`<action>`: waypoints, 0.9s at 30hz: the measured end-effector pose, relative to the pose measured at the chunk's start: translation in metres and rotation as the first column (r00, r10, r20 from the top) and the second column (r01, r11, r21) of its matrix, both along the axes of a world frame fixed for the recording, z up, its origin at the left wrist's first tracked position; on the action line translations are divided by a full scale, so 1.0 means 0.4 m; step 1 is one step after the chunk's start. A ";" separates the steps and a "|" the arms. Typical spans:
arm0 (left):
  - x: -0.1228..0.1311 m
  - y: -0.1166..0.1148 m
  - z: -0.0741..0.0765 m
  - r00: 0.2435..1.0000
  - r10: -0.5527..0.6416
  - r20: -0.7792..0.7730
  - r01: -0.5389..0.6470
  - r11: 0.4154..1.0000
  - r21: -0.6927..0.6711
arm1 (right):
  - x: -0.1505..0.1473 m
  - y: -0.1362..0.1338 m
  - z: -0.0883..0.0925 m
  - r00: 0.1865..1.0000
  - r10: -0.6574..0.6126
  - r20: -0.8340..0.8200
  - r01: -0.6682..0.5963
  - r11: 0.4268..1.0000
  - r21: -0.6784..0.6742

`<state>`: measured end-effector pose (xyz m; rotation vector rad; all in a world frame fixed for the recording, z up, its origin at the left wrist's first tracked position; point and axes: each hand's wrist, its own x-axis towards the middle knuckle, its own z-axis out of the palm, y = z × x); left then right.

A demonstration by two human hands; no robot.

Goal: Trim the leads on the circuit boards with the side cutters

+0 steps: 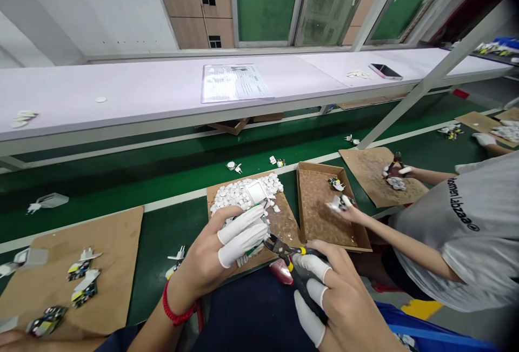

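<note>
My left hand [221,246], with white finger cots on some fingers and a red cord at the wrist, is closed around a circuit board [254,251]. Mostly fingers cover the board; a green edge shows. My right hand [330,292], also in finger cots, grips black-and-yellow cutting pliers [298,276]. Their jaws reach the board beside my left fingertips; whether they bite on it I cannot tell. Just beyond, a pile of small white plastic pieces [231,196] lies on a cardboard sheet [284,221], with a white square housing [256,192] on top.
Right of the pile stands a shallow cardboard box [320,227], with a co-worker's hand [344,208] over it. Another person's hand holds pliers farther right. Circuit boards with white plugs [83,268] lie on the left cardboard. A white shelf [154,90] runs across the back.
</note>
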<state>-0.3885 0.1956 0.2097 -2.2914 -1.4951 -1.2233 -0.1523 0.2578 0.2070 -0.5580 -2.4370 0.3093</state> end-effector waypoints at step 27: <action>-0.008 0.010 -0.002 0.894 0.214 0.393 -0.001 0.879 -0.477 | 0.008 0.056 -0.011 0.979 0.186 -0.083 -0.188 0.982 -0.014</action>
